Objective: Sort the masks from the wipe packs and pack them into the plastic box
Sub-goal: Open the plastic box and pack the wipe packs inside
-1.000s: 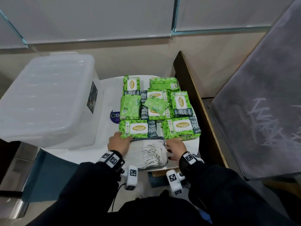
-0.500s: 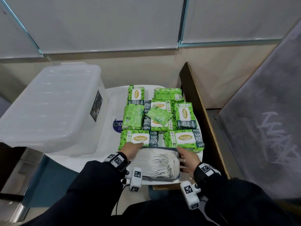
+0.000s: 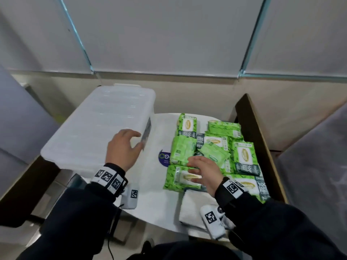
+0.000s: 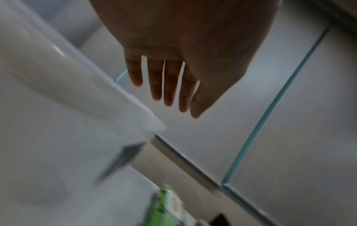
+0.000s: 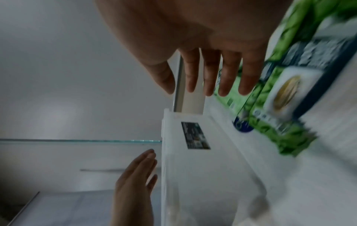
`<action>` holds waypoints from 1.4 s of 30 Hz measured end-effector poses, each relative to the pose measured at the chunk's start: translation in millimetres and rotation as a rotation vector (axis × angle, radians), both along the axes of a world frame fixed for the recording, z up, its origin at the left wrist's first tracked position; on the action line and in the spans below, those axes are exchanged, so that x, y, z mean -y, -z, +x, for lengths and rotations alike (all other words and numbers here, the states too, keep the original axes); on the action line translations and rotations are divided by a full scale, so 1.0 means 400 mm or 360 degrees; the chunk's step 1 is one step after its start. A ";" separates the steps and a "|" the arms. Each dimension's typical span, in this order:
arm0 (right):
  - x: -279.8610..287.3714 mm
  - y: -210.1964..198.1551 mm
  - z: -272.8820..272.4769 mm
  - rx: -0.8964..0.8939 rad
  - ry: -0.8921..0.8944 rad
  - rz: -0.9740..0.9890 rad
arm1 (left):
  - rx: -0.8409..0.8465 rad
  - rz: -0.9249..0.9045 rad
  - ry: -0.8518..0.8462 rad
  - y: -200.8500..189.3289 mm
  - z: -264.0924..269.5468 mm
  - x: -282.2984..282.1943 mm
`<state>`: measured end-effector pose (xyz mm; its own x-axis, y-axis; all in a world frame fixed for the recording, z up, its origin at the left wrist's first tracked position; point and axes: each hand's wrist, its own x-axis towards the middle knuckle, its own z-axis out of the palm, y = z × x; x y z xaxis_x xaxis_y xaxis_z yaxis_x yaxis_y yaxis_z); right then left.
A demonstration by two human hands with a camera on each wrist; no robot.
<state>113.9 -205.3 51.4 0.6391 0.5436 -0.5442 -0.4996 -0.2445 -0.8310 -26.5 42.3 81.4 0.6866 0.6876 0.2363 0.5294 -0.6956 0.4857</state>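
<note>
A translucent plastic box (image 3: 90,132) with its lid on stands at the table's left. My left hand (image 3: 129,142) hovers over its near right corner, fingers straight and holding nothing; the left wrist view shows the same left hand (image 4: 166,91) above the box rim (image 4: 108,97). Several green wipe packs (image 3: 212,147) lie in rows on the right. My right hand (image 3: 195,169) floats above the nearest packs, fingers spread and empty. The white stack of masks (image 3: 193,205) lies at the table's near edge, partly hidden by my right wrist.
The round white table (image 3: 155,184) carries a blue sticker (image 3: 164,158) between box and packs. A brown wooden board (image 3: 262,147) stands along the right side. Grey panels and a wall rise behind. The box's side has a dark label (image 5: 195,135).
Both hands have let go of the mask stack. The left hand has gone up and left to the box; the right hand has lifted over the wipe packs. The camera has tilted and shifted.
</note>
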 end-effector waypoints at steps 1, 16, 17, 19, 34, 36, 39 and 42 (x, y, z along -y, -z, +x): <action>-0.050 -0.001 -0.019 -0.0064 -0.0049 0.0029 | -0.0227 0.0076 -0.0058 0.014 -0.029 -0.035; -0.485 0.040 -0.064 -0.0250 0.0476 0.0299 | -0.0224 -0.0629 0.0314 -0.118 -0.018 -0.261; -0.490 0.035 -0.026 -0.0205 0.0497 0.0285 | -0.0412 -0.0447 0.0315 -0.106 -0.039 -0.309; -0.495 0.016 0.045 -0.0107 0.0522 0.0270 | -0.0774 -0.0300 0.0388 -0.064 -0.071 -0.367; -0.568 -0.009 -0.004 -0.0223 0.0308 0.0203 | -0.0533 -0.0433 0.0519 -0.101 -0.052 -0.422; -0.566 -0.034 0.064 -0.0167 0.0272 0.0120 | -0.0231 -0.0780 0.0390 -0.122 -0.036 -0.554; -0.567 -0.047 0.108 0.0096 0.0351 -0.0021 | -0.0238 -0.0285 0.0087 -0.117 -0.025 -0.748; -0.569 -0.022 0.095 0.0317 0.0256 -0.0230 | -0.0329 -0.0185 -0.0056 -0.096 -0.024 -0.882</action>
